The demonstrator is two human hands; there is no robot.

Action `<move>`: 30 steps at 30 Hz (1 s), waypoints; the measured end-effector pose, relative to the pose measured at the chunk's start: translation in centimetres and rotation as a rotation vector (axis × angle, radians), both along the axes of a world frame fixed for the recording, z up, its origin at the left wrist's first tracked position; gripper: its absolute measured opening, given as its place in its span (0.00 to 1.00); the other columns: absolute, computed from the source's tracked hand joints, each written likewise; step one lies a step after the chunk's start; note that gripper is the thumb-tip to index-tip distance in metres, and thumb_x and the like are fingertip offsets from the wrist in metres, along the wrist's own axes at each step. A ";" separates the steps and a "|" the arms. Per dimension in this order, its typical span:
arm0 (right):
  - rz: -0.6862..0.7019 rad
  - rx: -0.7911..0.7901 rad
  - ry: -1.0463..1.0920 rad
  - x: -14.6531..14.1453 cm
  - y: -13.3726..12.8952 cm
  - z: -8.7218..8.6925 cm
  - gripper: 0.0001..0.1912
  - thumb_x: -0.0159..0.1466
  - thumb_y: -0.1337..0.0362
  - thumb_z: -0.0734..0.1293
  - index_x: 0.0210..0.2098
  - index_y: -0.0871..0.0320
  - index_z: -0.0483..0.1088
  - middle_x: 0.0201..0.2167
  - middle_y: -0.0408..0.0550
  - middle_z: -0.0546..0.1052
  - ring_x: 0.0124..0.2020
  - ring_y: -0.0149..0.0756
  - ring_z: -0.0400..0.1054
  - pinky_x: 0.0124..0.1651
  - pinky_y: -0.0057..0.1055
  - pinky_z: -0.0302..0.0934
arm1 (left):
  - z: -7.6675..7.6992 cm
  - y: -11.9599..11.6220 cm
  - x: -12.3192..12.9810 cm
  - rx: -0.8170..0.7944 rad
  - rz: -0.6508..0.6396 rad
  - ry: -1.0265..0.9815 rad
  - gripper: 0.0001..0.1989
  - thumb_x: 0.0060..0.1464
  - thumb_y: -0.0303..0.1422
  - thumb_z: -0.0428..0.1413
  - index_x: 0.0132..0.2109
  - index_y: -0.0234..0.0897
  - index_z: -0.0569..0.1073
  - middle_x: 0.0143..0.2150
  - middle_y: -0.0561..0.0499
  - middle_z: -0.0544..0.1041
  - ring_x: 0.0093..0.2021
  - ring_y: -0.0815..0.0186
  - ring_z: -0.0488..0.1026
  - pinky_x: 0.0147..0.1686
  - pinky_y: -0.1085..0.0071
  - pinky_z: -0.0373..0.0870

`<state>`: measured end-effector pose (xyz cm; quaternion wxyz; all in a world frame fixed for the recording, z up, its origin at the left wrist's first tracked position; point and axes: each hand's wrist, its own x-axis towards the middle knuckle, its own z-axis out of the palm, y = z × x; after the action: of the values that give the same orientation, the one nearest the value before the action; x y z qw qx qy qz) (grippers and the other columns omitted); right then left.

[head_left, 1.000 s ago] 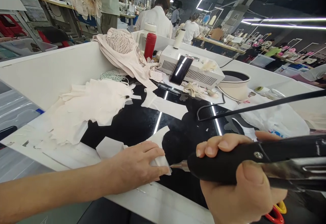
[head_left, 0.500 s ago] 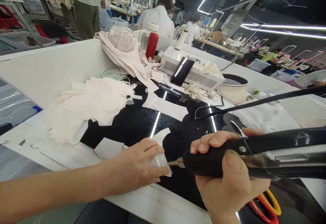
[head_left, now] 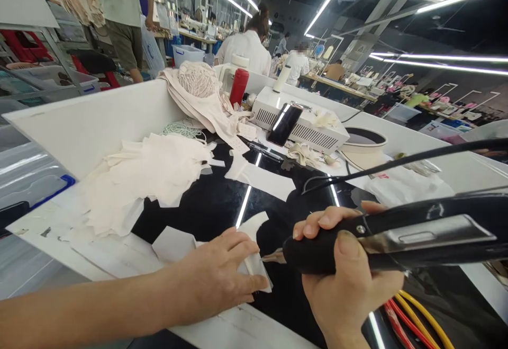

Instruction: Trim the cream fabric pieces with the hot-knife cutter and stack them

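My left hand (head_left: 222,272) lies over a small off-white fabric piece (head_left: 254,227) near the table's front edge, pressing it down with fingers and thumb apart. Part of the piece is hidden under the palm. My right hand (head_left: 345,280) is wrapped around a black corded hand tool (head_left: 317,251) with a silver lever along its side. Its narrow metal tip (head_left: 273,257) points left at the edge of the fabric, close to my left fingers; whether it touches cannot be made out. A white flat piece (head_left: 172,244) lies beside my left wrist.
A heap of off-white fabric pieces (head_left: 151,171) lies left; another cut piece (head_left: 264,178) is farther back. Behind are beige garments (head_left: 198,89), a red bottle (head_left: 238,87), a phone (head_left: 284,124) and a white vented box (head_left: 309,118). Red and yellow handles (head_left: 413,314) lie near right; a cable (head_left: 397,166) crosses above.
The view has shifted slightly, so the table sits a little lower. Both hands keep nearly the same places, the tool tip still at the fabric edge.
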<state>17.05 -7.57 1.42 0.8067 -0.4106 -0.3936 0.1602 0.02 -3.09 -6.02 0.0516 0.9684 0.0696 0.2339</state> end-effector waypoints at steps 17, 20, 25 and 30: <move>0.010 0.025 0.021 -0.1 -1.3 0.2 0.20 0.58 0.65 0.76 0.47 0.52 0.69 0.26 0.37 0.75 0.23 0.33 0.69 0.24 0.32 0.71 | 1.1 1.9 -1.1 -0.026 0.001 0.064 0.12 0.70 0.37 0.59 0.54 0.34 0.75 0.54 0.44 0.78 0.58 0.59 0.75 0.69 0.58 0.64; 0.025 0.037 0.003 -0.1 -1.3 0.1 0.19 0.59 0.65 0.75 0.48 0.52 0.69 0.27 0.37 0.76 0.23 0.32 0.70 0.24 0.32 0.71 | 1.0 3.1 -1.4 -0.049 -0.058 0.079 0.14 0.69 0.36 0.61 0.57 0.38 0.75 0.57 0.43 0.77 0.60 0.57 0.74 0.70 0.55 0.64; 0.040 0.032 -0.022 0.1 -1.6 -0.2 0.19 0.61 0.65 0.75 0.49 0.51 0.69 0.29 0.37 0.76 0.25 0.32 0.71 0.26 0.33 0.72 | 1.2 4.0 -1.6 -0.036 -0.107 0.079 0.15 0.69 0.36 0.61 0.59 0.37 0.76 0.58 0.41 0.77 0.59 0.56 0.75 0.67 0.55 0.68; 0.042 0.046 -0.022 0.0 -1.5 -0.1 0.19 0.61 0.65 0.75 0.50 0.52 0.69 0.29 0.37 0.76 0.24 0.32 0.71 0.25 0.32 0.72 | 1.7 4.1 -1.5 -0.021 -0.131 0.097 0.16 0.68 0.36 0.62 0.58 0.36 0.75 0.58 0.41 0.76 0.59 0.54 0.74 0.63 0.57 0.72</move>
<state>17.04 -9.07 1.29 0.8079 -0.3856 -0.4147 0.1634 -1.45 1.00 -4.30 0.0733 0.9805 0.0108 0.1820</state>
